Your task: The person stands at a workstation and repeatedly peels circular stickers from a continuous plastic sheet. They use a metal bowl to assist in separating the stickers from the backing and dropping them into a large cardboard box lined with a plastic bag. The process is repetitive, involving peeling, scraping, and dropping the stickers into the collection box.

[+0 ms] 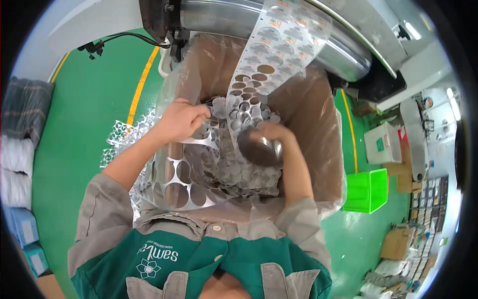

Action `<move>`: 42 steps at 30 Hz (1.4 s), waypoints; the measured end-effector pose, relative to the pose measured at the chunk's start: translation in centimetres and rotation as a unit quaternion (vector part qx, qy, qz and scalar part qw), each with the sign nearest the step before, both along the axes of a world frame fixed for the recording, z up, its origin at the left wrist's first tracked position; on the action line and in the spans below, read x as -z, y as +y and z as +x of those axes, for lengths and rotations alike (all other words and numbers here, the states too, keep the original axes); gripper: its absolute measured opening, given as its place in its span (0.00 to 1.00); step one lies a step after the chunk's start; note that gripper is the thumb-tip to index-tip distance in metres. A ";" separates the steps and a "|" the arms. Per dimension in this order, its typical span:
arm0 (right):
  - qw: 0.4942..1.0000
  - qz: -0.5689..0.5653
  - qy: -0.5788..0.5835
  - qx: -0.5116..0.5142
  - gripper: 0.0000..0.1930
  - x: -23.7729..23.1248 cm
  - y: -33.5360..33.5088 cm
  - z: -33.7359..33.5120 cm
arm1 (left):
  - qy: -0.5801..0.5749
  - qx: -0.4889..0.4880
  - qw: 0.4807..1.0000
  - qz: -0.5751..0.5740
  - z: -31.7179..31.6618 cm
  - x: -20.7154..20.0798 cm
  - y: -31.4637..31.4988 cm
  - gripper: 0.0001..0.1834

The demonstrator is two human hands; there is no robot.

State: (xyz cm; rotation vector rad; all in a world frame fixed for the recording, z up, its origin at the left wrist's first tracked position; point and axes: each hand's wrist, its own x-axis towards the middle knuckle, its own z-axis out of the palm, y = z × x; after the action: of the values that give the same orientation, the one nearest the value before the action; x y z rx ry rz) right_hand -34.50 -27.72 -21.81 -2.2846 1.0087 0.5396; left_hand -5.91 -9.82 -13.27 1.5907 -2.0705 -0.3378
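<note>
A strip of printed foil (284,42) hangs from the metal roller, its lower part punched through with round holes. It drops into a large bin (311,129) lined with clear plastic, where many loose silvery discs (249,177) lie heaped. My right hand (273,132) grips a dark, shiny round metal bowl (260,149) over the heap, beside the strip's lower end. On the left, my left hand (183,119) is closed at the edge of a holed foil scrap (206,139). More holed foil (181,187) drapes over the bin's near left side.
The roller (219,19) and its machine frame span the far side above the bin. Crumpled foil scrap (119,137) lies on the green floor at left. A bright green crate (366,191) stands at right, with a white bin (382,143) behind it. Wrapped bundles (17,159) line the far left.
</note>
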 end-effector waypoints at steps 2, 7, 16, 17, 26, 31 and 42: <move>0.906 0.122 -0.385 0.125 0.25 -6.5 0.3 -0.1 | 0.134 -0.025 0.989 0.050 0.2 -1.0 0.3 0.09; 0.588 0.417 -0.688 0.082 0.31 -13.1 3.2 -0.3 | 0.343 -0.080 0.936 0.018 0.9 -7.4 1.8 0.13; 0.983 -0.154 0.008 0.099 0.30 10.1 1.9 -2.3 | 0.507 -0.042 0.794 -0.332 11.2 -21.5 15.8 0.15; 0.976 -0.173 0.128 0.040 0.30 11.3 2.4 -3.0 | 0.457 -0.118 0.811 -0.346 14.2 -22.0 18.1 0.16; 0.995 -0.071 0.019 0.072 0.25 13.1 2.1 -5.1 | 0.011 -0.359 0.914 -0.191 15.3 -15.5 15.6 0.17; 0.999 -0.033 -0.007 0.029 0.26 13.2 3.6 -2.2 | -0.067 -0.025 0.993 -0.096 3.0 -9.2 5.3 0.14; 0.962 0.018 -0.248 0.115 0.25 -0.6 1.3 0.5 | -0.295 0.045 0.954 0.001 0.0 0.0 0.2 0.16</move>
State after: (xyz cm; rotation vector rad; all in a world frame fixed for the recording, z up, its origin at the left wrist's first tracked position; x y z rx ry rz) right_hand -34.02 -26.44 -21.19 -2.0761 0.9733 -0.1103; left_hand -5.95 -9.66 -13.30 1.7509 -2.5836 0.1302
